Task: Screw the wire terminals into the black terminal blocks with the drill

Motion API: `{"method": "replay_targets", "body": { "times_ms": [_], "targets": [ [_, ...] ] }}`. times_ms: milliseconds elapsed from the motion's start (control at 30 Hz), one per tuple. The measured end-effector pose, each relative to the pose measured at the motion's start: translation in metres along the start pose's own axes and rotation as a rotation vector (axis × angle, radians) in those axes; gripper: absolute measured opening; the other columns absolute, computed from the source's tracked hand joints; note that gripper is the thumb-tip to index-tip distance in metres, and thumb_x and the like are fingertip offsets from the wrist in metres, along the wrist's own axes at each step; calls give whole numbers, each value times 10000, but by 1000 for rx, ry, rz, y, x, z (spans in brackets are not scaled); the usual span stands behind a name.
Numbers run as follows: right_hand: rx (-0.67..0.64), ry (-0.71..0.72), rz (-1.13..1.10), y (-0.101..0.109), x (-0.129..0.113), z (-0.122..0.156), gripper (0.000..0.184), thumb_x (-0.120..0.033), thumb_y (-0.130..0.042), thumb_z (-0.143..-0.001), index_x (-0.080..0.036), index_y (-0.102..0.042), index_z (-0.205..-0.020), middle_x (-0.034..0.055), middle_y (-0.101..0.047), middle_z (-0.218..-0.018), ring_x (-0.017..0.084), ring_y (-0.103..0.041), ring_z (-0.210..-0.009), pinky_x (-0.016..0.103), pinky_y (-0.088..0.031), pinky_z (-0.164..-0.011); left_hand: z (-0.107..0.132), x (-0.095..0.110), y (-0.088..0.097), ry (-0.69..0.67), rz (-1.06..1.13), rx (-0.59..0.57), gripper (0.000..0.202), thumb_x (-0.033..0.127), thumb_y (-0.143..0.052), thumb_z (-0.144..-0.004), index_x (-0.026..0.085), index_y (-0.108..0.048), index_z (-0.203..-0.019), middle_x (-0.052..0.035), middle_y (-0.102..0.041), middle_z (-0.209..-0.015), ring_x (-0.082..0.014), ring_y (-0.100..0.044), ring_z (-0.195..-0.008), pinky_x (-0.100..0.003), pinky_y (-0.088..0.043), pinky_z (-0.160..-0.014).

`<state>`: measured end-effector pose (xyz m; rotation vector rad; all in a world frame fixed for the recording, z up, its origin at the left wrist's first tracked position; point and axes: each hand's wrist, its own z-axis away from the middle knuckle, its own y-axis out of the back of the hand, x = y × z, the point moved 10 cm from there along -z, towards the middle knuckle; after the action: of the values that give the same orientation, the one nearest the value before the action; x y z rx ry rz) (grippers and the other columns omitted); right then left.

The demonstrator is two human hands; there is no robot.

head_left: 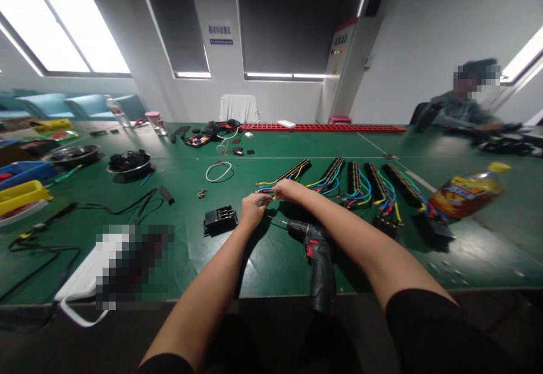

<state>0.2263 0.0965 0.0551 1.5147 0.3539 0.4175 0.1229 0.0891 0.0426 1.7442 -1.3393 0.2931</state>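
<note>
My left hand (255, 209) and my right hand (287, 190) meet at the loose wire ends of the leftmost black terminal strip (300, 166). Both hands are closed, fingertips pinched on thin coloured wires (266, 184); exactly which wire each one holds is partly hidden. Below my right forearm lies a black and red cordless drill (316, 255), its long bit pointing left. A black block with metal contacts (220, 220) sits left of my left hand. Near it is a small heap of brass screws (202, 193).
Several more wired strips (354, 179) lie to the right, beside a tilted drink bottle (469, 190). Leftward are a metal bowl of black parts (129, 163), black cables (123, 209) and a white strapped item (95, 263). Another person (462, 102) sits at the far right.
</note>
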Motion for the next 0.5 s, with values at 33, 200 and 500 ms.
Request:
{"method": "replay_targets", "body": {
  "times_ms": [33,200,500],
  "targets": [
    [-5,2,1,0,-1,1,175,-315,-632,-927,-151,-668,-877,16,-705,-872,170,-670,-828,371,-541,-796,0,3,-1,-44,-19,-9,180,88,-714,-770,242,-776,-839,-16,-778,-876,-200,-709,-851,-328,-539,-838],
    [-25,-12,6,1,-2,4,172,-313,-630,-930,-147,-671,-917,24,-705,-915,176,-674,-853,386,-555,-808,2,19,-10,-219,-53,-71,131,146,-670,-837,233,-767,-827,-32,-770,-887,-202,-676,-855,-357,-525,-854],
    [-52,-77,5,-4,1,6,217,-352,-619,-936,-155,-665,-1013,47,-700,-1017,190,-673,-907,405,-561,-829,4,27,13,-138,-120,95,177,180,-627,-847,217,-728,-986,-47,-735,-958,-222,-625,-935,-371,-481,-882]
  ]
}}
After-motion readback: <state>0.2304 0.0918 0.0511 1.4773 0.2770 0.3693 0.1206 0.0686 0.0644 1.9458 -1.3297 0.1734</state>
